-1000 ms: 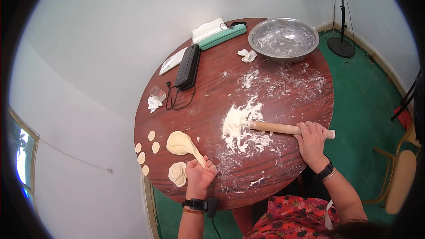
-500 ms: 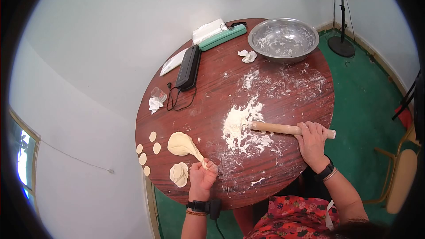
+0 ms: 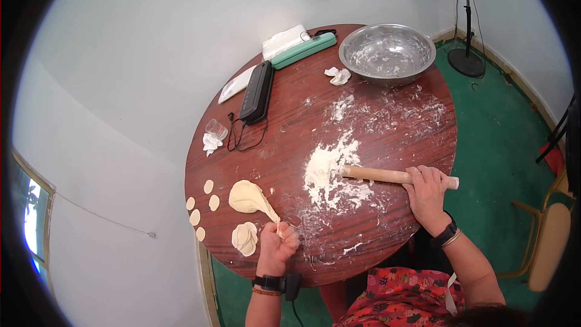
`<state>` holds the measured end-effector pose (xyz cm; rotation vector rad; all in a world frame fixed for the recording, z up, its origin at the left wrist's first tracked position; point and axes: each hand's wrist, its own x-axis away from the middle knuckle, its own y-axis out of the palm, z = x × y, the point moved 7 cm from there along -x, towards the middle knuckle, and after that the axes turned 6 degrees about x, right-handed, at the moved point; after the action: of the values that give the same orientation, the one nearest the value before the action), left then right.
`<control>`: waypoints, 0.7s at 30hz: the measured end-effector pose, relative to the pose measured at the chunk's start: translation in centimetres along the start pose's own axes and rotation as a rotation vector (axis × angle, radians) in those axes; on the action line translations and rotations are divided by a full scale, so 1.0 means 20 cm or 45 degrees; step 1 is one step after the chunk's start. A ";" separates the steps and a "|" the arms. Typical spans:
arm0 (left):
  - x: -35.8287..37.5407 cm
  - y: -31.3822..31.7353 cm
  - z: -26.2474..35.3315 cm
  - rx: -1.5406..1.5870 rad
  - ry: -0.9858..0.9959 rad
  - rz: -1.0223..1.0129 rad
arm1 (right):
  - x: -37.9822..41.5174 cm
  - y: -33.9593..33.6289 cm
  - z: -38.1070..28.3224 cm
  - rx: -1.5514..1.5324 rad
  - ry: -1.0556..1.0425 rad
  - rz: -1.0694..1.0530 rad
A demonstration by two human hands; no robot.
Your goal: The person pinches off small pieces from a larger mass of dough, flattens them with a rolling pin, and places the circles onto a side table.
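Observation:
My left hand (image 3: 279,243) is closed around the thin, drawn-out end of a lump of dough (image 3: 246,197), whose fat end lies on the table. Just left of that hand sits a small pile of dough rounds (image 3: 245,239). My right hand (image 3: 428,198) grips the right part of a wooden rolling pin (image 3: 378,174), near the table's right edge. The pin's far end rests at a heap of white flour (image 3: 324,168). Several flat dough rounds (image 3: 214,203) lie singly at the table's left edge.
A large metal bowl (image 3: 387,54) stands at the back right beside a crumpled tissue (image 3: 338,76). Along the back left are a green device (image 3: 304,50), a black device (image 3: 257,92) with its cord, and a clear cup (image 3: 216,128). Flour is scattered over the round table (image 3: 284,139).
The fingers of my left hand have curled more tightly round the narrow dough end. My right hand and the rolling pin look unchanged.

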<state>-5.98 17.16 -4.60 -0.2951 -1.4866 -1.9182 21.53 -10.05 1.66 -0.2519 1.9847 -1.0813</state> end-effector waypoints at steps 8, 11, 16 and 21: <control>0.04 0.06 -0.03 -0.191 0.091 0.064 | 0.00 0.00 0.00 0.004 0.000 -0.001; 0.05 0.08 -0.08 -0.171 -0.002 -0.039 | 0.00 0.00 0.00 0.003 0.003 -0.002; 0.15 0.34 -0.20 -0.436 0.144 0.007 | 0.00 0.00 -0.01 0.011 0.004 0.014; 0.13 0.38 -0.19 -0.419 0.367 -0.057 | 0.00 0.00 0.00 -0.006 0.022 -0.011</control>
<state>-2.22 11.78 1.49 -0.1235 -0.9988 -2.1368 21.51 -10.06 1.65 -0.2542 2.0035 -1.0878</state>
